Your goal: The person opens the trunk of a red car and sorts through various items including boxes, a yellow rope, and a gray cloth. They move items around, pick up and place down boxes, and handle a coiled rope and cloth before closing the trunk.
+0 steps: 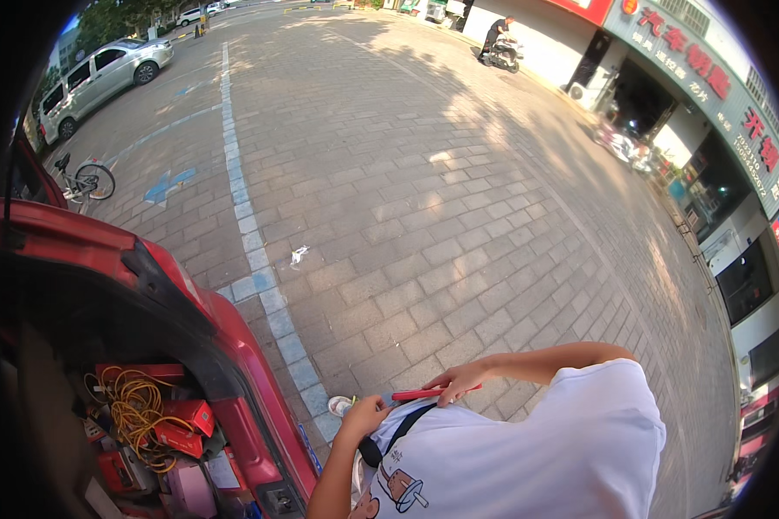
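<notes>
In front of my waist, my right hand [457, 381] is closed on a thin, flat red object shaped like a phone [424, 393], seen nearly edge-on. My left hand [365, 417] is by that object's left end, its fingers curled in. Whether they pinch anything is too small to tell. A black strap [411, 424] crosses my white shirt [537, 445] just below the hands. To my left is the open rear of a red car [221, 346]. Inside it, a tangled yellow-orange cable [138, 402] lies over several red boxes [190, 417].
Brick paving [407, 259] with a painted line [251, 233] stretches ahead, with a white scrap [299, 255] on it. A bicycle [91, 182] and a silver van [104, 78] stand far left. Far right, a person [493, 36] is beside a scooter [504, 57], near shopfronts [701, 95].
</notes>
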{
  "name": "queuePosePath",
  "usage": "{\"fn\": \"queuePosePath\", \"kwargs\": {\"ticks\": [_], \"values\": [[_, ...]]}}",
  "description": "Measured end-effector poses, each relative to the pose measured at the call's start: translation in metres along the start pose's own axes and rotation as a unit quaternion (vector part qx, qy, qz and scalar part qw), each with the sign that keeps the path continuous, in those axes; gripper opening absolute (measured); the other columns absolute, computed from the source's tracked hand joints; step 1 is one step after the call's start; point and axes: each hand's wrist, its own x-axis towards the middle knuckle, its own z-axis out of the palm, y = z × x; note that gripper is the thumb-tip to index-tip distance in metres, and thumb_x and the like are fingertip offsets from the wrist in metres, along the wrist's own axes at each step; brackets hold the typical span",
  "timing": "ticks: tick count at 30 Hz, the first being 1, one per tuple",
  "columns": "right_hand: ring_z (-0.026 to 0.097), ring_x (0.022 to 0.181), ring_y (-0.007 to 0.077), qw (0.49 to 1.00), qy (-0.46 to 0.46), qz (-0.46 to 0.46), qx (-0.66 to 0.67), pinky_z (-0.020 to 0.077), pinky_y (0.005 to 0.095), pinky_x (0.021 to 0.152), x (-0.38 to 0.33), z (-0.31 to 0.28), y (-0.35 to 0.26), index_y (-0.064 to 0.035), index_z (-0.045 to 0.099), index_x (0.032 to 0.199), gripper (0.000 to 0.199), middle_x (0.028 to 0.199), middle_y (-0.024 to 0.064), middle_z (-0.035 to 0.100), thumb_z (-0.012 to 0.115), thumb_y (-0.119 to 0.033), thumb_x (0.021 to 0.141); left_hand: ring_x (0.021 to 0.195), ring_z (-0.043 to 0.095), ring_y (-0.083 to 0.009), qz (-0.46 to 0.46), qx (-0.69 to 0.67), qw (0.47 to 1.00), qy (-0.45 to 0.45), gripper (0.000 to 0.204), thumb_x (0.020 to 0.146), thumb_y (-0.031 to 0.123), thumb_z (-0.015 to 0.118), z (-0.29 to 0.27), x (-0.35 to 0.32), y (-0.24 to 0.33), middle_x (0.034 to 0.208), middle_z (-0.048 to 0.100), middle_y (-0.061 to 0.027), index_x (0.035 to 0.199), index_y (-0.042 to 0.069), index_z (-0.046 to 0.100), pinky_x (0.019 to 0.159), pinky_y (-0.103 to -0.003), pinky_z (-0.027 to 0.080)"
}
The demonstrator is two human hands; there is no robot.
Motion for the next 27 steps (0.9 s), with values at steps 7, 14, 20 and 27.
{"fn": "queuePosePath", "kwargs": {"ticks": [7,14,20,27], "values": [[0.051,0.091,0.0131,0.994,-0.062,-0.042,-0.084,0.0443,0.0250,0.069,0.004,-0.039,-0.005,-0.0138,0.042,0.133,0.068,0.103,0.0041,0.056,0.065,-0.037,0.074,0.071,0.063,-0.0295,0.063,0.166,0.984,-0.034,0.019,0.073,0.019,0.062,-0.011,0.036,0.025,0.078,0.064,-0.0156,0.089,0.008,0.060,0.061,-0.040,0.050],[0.050,0.071,0.0086,0.998,-0.054,0.031,-0.004,0.0372,0.0218,0.051,-0.016,0.026,-0.002,-0.0187,0.048,0.129,0.064,0.090,-0.0025,0.055,0.066,-0.043,0.073,0.072,0.062,-0.0314,0.090,0.122,0.965,0.216,0.009,0.068,0.016,0.061,0.039,-0.012,0.016,0.075,0.063,-0.0111,0.068,0.008,0.064,0.063,-0.041,0.049],[0.048,0.091,0.0145,0.997,0.016,-0.070,-0.034,0.0418,0.0268,0.077,-0.005,0.080,0.032,-0.0153,0.043,0.133,0.068,0.106,0.0027,0.056,0.066,-0.039,0.073,0.067,0.061,-0.0300,0.090,0.044,0.943,0.318,0.008,0.069,0.014,0.061,0.076,-0.057,-0.009,0.073,0.063,-0.0105,0.068,0.007,0.065,0.061,-0.039,0.048],[0.053,0.088,0.0159,0.987,0.021,0.012,-0.158,0.0442,0.0264,0.072,0.016,0.114,-0.002,-0.0138,0.048,0.130,0.066,0.103,0.0077,0.060,0.066,-0.040,0.071,0.067,0.061,-0.0274,0.035,-0.013,0.921,0.387,0.007,0.065,0.015,0.064,0.098,-0.097,-0.033,0.069,0.062,-0.0083,0.064,0.008,0.067,0.062,-0.037,0.048]]}}
